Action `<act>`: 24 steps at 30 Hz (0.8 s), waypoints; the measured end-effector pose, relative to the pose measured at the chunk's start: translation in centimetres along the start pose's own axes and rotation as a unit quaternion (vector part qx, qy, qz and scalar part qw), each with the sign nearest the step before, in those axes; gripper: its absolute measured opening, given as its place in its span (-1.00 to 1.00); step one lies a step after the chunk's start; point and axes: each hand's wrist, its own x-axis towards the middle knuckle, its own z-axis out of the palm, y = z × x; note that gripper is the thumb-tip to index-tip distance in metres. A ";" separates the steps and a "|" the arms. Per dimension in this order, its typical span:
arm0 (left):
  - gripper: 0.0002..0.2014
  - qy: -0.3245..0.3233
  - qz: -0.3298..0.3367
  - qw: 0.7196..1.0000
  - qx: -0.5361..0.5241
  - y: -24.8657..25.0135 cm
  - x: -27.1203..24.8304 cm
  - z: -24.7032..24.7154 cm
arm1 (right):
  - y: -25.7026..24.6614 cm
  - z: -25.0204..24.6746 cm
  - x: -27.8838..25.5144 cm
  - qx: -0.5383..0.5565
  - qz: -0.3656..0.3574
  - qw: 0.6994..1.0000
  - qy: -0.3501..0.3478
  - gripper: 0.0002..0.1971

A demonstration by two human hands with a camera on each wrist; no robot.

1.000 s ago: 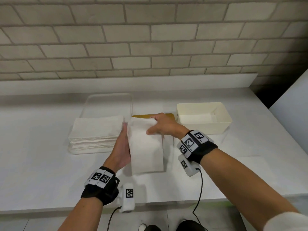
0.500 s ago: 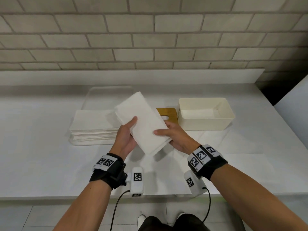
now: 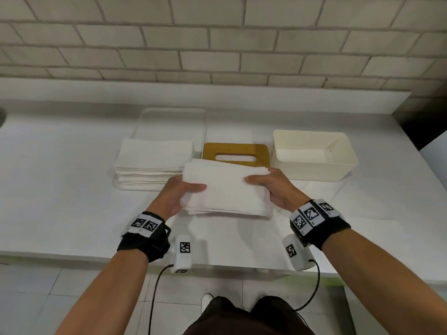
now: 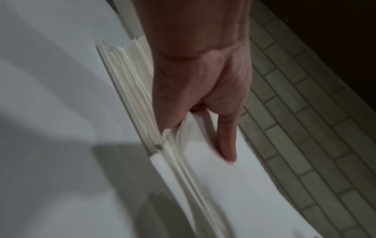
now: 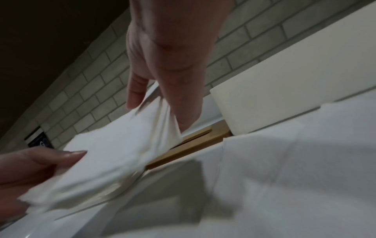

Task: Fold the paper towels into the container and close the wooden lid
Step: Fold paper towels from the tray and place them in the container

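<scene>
A folded bundle of white paper towels (image 3: 226,189) hangs lengthwise above the counter, held at both ends. My left hand (image 3: 177,198) grips its left end, thumb on top (image 4: 225,141). My right hand (image 3: 272,187) grips its right end (image 5: 154,112), thumb over the top sheet. Behind the bundle lies the wooden lid (image 3: 235,151) with its oval slot, flat on the counter. The cream container (image 3: 312,158) stands open to the right of the lid, with a white layer on its bottom. A stack of unfolded towels (image 3: 152,163) sits to the left.
A clear plastic tray (image 3: 169,122) lies behind the towel stack. A loose white sheet (image 3: 321,201) is spread on the counter under my right hand. The brick wall (image 3: 217,39) and a raised ledge bound the counter at the back; the counter's front edge runs below my wrists.
The bundle has turned from standing upright, through a diagonal tilt, to lying level and crosswise. Both hands shifted to its two ends, and the wooden lid is now uncovered behind it.
</scene>
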 end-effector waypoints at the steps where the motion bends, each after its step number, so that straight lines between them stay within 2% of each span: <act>1: -0.55 0.031 0.017 0.999 -0.018 -0.2 0.0 0.0 | 0.4 0.2 0.1 0.017 0.001 1.000 -0.008 -0.67; 4: -0.59 0.083 0.078 0.993 -0.034 -0.8 0.0 -0.5 | 1.7 0.7 0.4 -0.054 -0.021 0.998 0.013 -0.70; 8: -0.66 0.096 0.142 0.985 0.026 -1.5 -0.3 -1.9 | 2.7 1.5 0.6 -0.124 -0.074 0.989 0.031 -0.69; 11: -0.63 0.107 0.148 0.982 0.042 -2.0 -0.5 -2.1 | 3.5 1.9 0.4 -0.141 -0.069 0.987 0.018 -0.63; 15: -0.61 0.104 0.135 0.982 0.086 -3.2 -0.5 -2.5 | 4.8 1.8 0.1 -0.178 -0.055 0.982 -0.009 -0.74; 19: -0.71 0.122 0.143 0.977 0.097 -3.3 -0.3 -2.4 | 4.8 1.8 0.4 -0.204 -0.092 0.974 0.027 -0.81; 24: -0.58 0.094 0.185 0.971 0.115 -2.8 -0.3 -2.5 | 4.6 1.4 0.8 -0.177 -0.082 0.981 0.002 -0.65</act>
